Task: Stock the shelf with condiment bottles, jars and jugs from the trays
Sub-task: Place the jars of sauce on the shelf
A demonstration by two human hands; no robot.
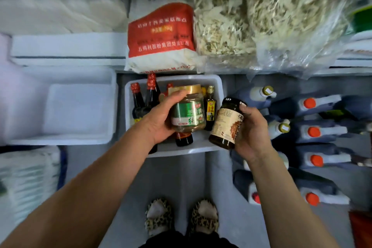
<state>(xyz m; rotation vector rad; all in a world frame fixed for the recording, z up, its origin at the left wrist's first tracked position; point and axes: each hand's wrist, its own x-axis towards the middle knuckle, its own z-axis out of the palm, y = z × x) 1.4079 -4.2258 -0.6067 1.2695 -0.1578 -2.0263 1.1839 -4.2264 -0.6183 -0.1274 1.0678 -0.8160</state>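
Jars in both hands: gold-lid jar (188,110) left, dark-lid jar (227,125) right.

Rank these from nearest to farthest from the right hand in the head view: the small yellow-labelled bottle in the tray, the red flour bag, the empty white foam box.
1. Small yellow-labelled bottle, in the tray just left of the right hand.
2. Red flour bag, up on the shelf above the tray.
3. Empty white foam box, far left, beyond the tray.

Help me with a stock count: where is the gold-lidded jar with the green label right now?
In the head view, the gold-lidded jar is centre frame, gripped in the left hand above the white tray of dark bottles.
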